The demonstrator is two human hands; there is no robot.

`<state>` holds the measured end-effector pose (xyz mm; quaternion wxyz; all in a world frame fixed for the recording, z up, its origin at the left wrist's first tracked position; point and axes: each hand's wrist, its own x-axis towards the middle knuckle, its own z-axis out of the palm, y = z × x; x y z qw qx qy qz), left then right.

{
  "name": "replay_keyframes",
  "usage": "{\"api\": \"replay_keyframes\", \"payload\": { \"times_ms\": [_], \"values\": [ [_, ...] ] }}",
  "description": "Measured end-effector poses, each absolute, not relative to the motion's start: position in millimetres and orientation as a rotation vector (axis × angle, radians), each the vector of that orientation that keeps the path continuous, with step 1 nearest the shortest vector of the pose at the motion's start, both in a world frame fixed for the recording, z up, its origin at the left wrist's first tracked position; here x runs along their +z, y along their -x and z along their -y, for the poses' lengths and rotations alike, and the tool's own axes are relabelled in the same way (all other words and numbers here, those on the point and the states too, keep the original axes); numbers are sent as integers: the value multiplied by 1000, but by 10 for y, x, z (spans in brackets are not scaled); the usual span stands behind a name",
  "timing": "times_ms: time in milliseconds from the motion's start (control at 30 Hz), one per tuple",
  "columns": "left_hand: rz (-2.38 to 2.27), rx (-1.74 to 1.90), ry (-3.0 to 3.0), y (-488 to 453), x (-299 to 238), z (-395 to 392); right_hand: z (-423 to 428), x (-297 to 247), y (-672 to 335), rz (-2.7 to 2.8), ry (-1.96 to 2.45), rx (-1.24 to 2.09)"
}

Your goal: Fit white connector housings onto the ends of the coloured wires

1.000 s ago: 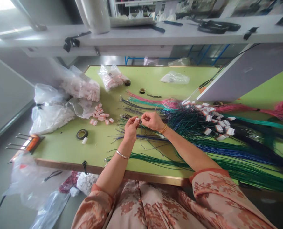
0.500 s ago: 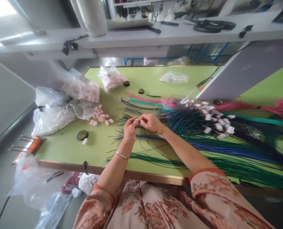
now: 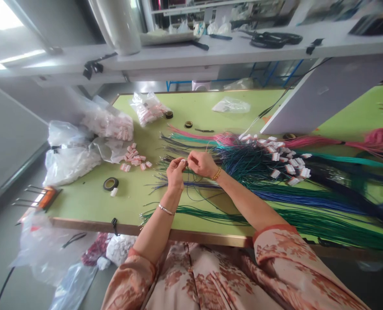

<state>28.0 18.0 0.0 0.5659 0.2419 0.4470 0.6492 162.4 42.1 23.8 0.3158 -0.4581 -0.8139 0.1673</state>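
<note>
Above the green table, my left hand (image 3: 176, 171) pinches a small white connector housing (image 3: 183, 161), mostly hidden by the fingers. My right hand (image 3: 202, 164) is closed against it, its fingertips pinching a thin wire; dark wire (image 3: 191, 196) loops down below the hands. Under and beyond them lie bundles of cut wires: pink (image 3: 194, 132), blue (image 3: 204, 186) and green (image 3: 198, 211), with bare-looking metal ends toward the left. A heap of white-and-orange connectors on wires (image 3: 291, 165) lies to the right. Loose connectors (image 3: 134, 156) are scattered left of my hands.
A roll of black tape (image 3: 110, 184) and a single white connector (image 3: 114, 192) lie at left. Plastic bags of connectors (image 3: 107, 120) stand farther back. A shelf (image 3: 172, 56) spans the back, and a divider panel (image 3: 294, 103) rises at right. An orange pronged holder (image 3: 46, 198) sits at the left edge.
Both hands stay together with the connector, shifting only slightly. The fingertips of my right hand are a little closer to the left ones. The whole view has shifted slightly.
</note>
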Motion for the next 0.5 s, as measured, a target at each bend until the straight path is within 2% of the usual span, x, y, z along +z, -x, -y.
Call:
{"api": "replay_keyframes", "payload": {
  "times_ms": [267, 367, 500],
  "values": [
    [-875, 1446, -403, -216, 11, -162, -303, 406, -1758, 2127, 1153, 379],
    [-917, 1399, -261, -221, -16, -172, -292, 446, -2049, 1902, 1041, 364],
    [-926, 1412, -192, -248, -45, -183, -390, 365, -2760, 1496, 1201, 246]
  ]
}}
